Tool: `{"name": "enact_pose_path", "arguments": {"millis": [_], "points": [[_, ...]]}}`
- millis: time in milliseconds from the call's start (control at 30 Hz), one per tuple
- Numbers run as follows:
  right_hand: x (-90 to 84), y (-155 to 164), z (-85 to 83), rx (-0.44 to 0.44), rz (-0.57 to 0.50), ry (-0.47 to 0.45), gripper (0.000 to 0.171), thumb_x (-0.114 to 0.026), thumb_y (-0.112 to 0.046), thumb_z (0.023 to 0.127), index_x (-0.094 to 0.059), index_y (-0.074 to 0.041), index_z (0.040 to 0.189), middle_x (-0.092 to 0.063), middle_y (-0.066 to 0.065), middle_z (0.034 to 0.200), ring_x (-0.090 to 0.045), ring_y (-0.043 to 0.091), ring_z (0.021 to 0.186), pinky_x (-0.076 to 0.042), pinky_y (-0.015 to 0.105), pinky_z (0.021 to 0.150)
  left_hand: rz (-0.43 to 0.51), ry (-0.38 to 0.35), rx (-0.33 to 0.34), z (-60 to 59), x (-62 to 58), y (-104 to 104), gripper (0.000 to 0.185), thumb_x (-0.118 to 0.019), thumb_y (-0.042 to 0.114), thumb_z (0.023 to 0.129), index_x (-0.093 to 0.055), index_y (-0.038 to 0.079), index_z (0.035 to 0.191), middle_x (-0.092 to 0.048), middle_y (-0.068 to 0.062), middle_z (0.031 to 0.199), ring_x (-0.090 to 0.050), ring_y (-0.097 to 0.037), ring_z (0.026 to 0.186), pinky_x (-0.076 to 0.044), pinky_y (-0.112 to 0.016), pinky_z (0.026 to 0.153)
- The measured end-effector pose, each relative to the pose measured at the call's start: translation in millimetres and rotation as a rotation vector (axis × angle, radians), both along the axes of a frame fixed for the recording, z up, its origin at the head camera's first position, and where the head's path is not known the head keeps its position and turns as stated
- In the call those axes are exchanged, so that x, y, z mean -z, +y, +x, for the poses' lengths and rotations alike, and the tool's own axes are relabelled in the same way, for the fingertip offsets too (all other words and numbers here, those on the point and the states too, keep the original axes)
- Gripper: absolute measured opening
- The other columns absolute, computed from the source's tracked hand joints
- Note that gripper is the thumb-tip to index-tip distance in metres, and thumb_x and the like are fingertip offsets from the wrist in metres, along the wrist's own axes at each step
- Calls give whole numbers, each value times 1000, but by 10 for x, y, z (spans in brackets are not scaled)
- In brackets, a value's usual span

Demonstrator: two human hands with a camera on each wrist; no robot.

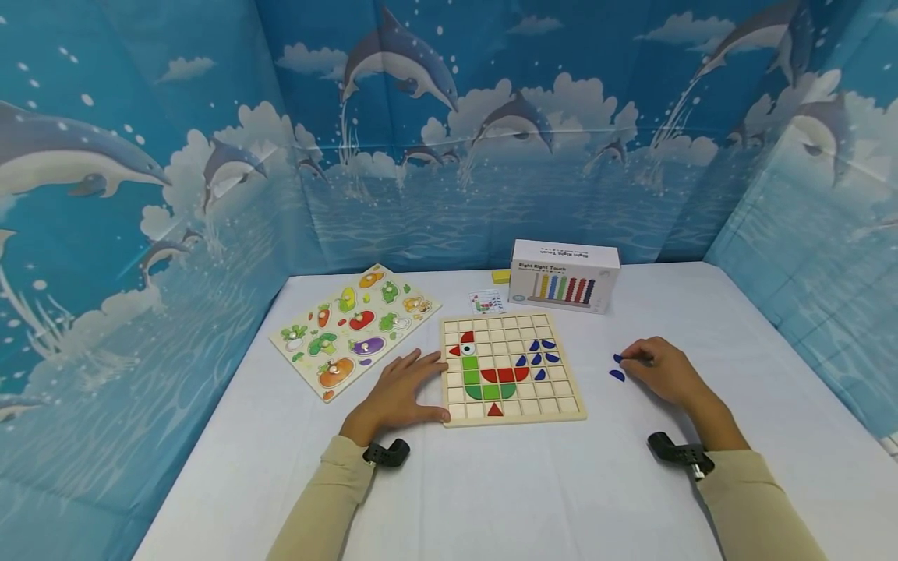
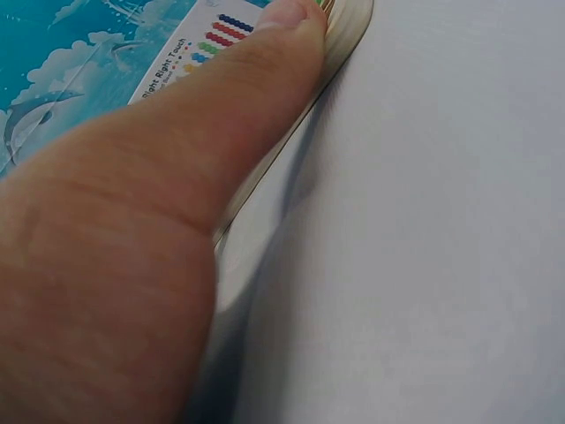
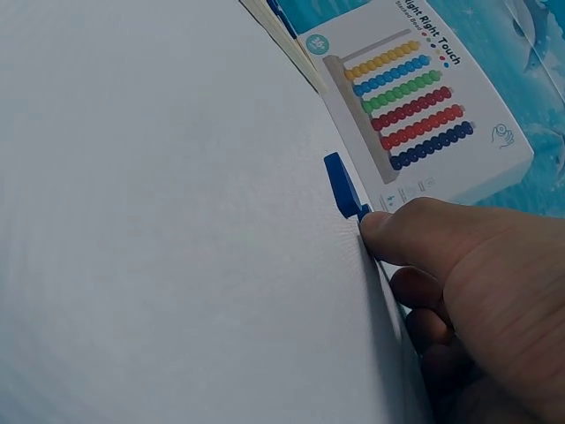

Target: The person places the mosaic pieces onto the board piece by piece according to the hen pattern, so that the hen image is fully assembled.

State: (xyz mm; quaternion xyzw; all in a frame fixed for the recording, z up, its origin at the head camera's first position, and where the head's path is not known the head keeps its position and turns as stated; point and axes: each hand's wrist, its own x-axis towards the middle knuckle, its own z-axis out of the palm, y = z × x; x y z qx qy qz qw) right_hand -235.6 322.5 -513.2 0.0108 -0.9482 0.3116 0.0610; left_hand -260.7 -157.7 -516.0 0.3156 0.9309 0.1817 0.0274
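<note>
A square wooden grid board (image 1: 547, 407) holds red, green and blue pieces laid out like a bird, with a round eye piece (image 1: 468, 349). Against the board's left edge rests my left hand (image 1: 400, 393), fingers extended and thumb at the near left corner. In the left wrist view the thumb (image 2: 256, 97) lies along the board's rim. To the right of the board, my right hand (image 1: 662, 370) pinches a small blue half-round piece (image 1: 618, 358) between thumb and fingertips. Another blue half-round piece (image 1: 616, 375) lies on the white cloth just below it.
Behind the board stands a white box (image 1: 564, 276) with bead rods printed on it. A picture card (image 1: 487, 302) and a yellow block (image 1: 501, 276) are beside it. A vegetable puzzle board (image 1: 379, 327) lies at the left. Dolphin-print curtains (image 1: 477, 195) border the table.
</note>
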Motion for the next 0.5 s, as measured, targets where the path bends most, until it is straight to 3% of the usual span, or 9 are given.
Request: {"name": "enact_pose_path", "arguments": {"millis": [500], "points": [[-20, 8, 10, -6, -10, -2, 14, -67, -11, 96, -68, -1, 105, -59, 22, 113, -54, 43, 110, -43, 65, 97, 8, -9, -4, 15, -3, 1, 93, -68, 76, 78, -45, 27, 154, -27, 7, 165, -13, -28, 153, -13, -52, 119]]}}
